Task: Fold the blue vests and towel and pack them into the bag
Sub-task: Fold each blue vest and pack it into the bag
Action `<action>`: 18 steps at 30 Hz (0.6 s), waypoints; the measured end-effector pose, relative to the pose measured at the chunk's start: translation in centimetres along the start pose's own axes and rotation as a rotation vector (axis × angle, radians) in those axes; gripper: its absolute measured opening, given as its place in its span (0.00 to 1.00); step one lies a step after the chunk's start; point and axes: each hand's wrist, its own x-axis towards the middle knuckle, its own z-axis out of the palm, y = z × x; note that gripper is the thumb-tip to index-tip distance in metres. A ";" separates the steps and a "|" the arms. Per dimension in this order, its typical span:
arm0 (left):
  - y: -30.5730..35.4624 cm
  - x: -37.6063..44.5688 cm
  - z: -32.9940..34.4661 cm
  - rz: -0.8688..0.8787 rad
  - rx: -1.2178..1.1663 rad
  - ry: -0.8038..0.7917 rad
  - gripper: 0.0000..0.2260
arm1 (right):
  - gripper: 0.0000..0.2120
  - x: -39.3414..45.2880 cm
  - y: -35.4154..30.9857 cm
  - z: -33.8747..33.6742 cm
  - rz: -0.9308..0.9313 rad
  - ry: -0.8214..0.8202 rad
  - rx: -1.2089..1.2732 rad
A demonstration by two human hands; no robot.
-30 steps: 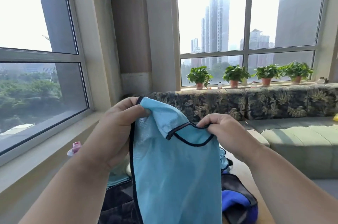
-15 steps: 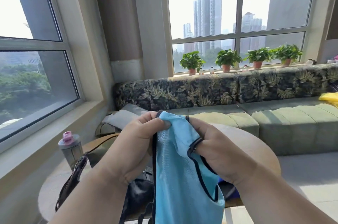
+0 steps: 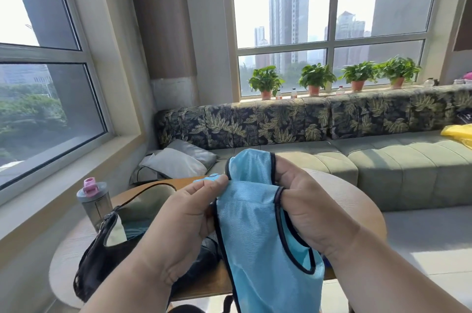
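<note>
A light blue mesh vest [image 3: 258,231] with dark trim hangs in front of me over the round table. My left hand [image 3: 184,220] pinches its top edge at the left. My right hand [image 3: 304,208] grips the shoulder strap at the right, the trim looped over a finger. The two hands are close together at the vest's top. A black bag [image 3: 107,248] lies open on the table at the left, below my left arm, with blue cloth [image 3: 135,231] showing inside it. The bag's right part is hidden behind my arm and the vest.
A round wooden table [image 3: 357,200] stands below my hands. A grey bottle with a pink lid [image 3: 94,202] stands at its left edge by the window sill. A green sofa [image 3: 398,167] runs behind, with grey cushions [image 3: 176,161] and a yellow item [image 3: 459,133].
My hands came closer together at the top of the vest and sank lower in view. The camera tilted down, so the table, bag and bottle show.
</note>
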 end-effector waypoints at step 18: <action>-3.0 0.2 -3.0 0.242 0.319 -0.145 0.13 | 0.16 0.4 1.0 -0.3 0.056 0.013 0.017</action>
